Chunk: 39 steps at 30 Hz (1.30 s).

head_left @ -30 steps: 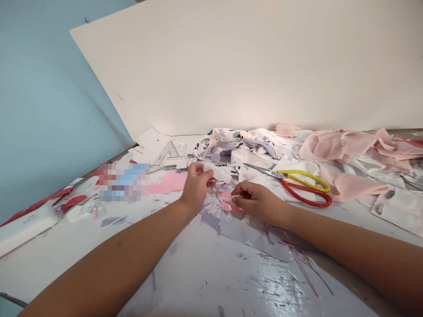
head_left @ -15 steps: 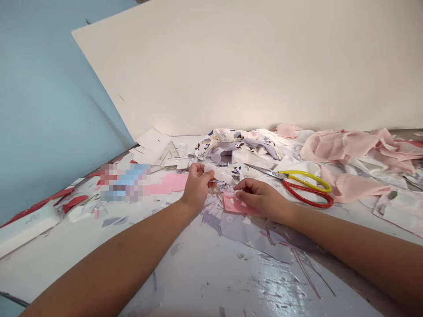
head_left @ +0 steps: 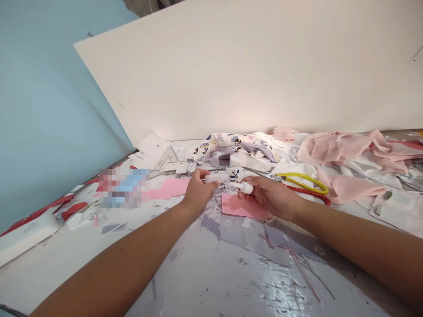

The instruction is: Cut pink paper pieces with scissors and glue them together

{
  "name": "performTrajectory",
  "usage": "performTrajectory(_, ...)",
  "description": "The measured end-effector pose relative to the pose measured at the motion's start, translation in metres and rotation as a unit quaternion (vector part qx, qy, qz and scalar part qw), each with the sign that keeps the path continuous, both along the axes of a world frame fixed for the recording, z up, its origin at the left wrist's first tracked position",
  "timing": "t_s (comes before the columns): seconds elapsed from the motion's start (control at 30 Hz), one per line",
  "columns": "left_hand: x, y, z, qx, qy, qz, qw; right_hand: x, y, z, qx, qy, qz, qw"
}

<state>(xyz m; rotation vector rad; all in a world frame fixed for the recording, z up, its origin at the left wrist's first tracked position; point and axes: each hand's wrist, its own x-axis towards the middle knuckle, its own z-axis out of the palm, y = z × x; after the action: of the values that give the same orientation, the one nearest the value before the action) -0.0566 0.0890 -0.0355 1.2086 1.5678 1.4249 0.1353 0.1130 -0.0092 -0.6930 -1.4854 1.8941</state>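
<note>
My left hand is closed around a small translucent white bottle, tipped on its side with its end toward the right. Between the fingers of my right hand is a white cap with a thin stem, the stem pointing left at the bottle. A small gap seems to part the two. Under my right hand lies a piece of pink paper on the scraps. Scissors with yellow and red handles rest just behind that hand, their lower handle partly hidden by it.
Floral fabric is heaped at the back, with pink cloth to the right. A set square and more pink paper lie left. A white box stands far left. A large white board leans behind.
My right hand has lifted off the pink paper and now holds the white cap, turned toward the bottle. The bottle in my left hand has levelled out. The view has shifted slightly.
</note>
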Motion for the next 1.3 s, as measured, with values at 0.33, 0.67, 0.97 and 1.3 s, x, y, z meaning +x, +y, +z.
performTrajectory(0.33,0.005,-0.008,0.008,0.034,0.239,0.028,0.97,0.001,0.0,0.004,-0.027,0.027,0.002,0.999)
performTrajectory(0.67,0.026,-0.034,0.026,0.299,0.397,-0.043,0.867,0.0,-0.009,0.005,0.115,-0.119,-0.087,0.982)
performTrajectory(0.97,0.031,-0.038,0.023,0.31,0.465,-0.029,0.829,-0.002,-0.01,0.006,0.099,-0.1,-0.108,0.984)
performTrajectory(1.3,0.031,-0.04,0.021,0.29,0.509,-0.045,0.809,-0.003,-0.007,-0.003,0.085,-0.067,-0.15,0.983)
